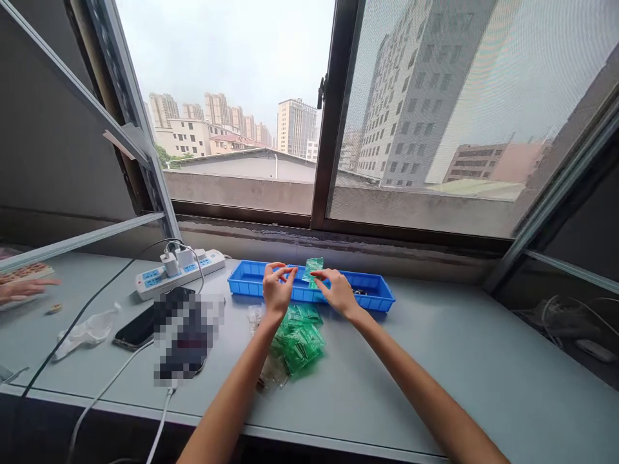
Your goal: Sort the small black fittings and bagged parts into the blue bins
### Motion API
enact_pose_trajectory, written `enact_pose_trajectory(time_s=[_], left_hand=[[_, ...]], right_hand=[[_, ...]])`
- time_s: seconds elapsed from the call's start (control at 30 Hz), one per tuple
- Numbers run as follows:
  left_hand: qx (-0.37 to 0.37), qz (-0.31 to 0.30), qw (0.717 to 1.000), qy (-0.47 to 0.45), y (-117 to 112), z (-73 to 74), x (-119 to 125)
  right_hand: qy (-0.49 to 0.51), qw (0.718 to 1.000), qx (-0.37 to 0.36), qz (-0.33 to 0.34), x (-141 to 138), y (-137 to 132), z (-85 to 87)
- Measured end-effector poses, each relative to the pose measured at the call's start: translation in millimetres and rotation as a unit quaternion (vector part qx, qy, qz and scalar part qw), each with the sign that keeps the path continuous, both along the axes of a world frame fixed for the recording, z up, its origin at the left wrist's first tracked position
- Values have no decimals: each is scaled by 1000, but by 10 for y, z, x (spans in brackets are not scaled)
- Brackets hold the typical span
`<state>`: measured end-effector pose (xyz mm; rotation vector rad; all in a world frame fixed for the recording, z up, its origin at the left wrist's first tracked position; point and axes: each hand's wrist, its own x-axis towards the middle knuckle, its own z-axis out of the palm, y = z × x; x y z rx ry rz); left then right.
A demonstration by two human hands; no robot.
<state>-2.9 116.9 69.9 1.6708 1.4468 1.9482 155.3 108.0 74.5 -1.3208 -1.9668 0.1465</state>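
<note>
My left hand (278, 290) is over the front wall of a long blue plastic tray (246, 288), thumb and forefinger pinched together. Whatever is between those fingertips is too small to make out. To its right, my right hand (338, 293) has its thumb and forefinger closed at the edge of a small green plastic packet (314, 264), which stands up against the tray. Below my hands lies a heap of green plastic packets (302, 345), with clear bags (275, 372) beside and partly under it. Small dark pieces (360, 292) show in the tray's right part.
At the left are a white power strip (207, 263) with plugs, a black phone (138, 327), a second, blurred device (186, 348), cables and a crumpled white tissue (91, 332). Another person's hand (24, 290) is at the far left. A window sill (271, 235) bounds the grey table (435, 361).
</note>
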Motion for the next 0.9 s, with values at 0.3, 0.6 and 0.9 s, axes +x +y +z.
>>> enact_pose_trajectory(time_s=[0.3, 0.6, 0.9], left_hand=[[6, 60, 996, -68, -2, 67, -73], [3, 47, 996, -79, -3, 59, -30], [-12, -5, 998, -61, -26, 52, -24]], right_hand=[[-127, 989, -49, 62, -270, 161, -105], [-205, 976, -43, 51, -242, 152, -106], [-93, 992, 30, 85, -84, -60, 12]])
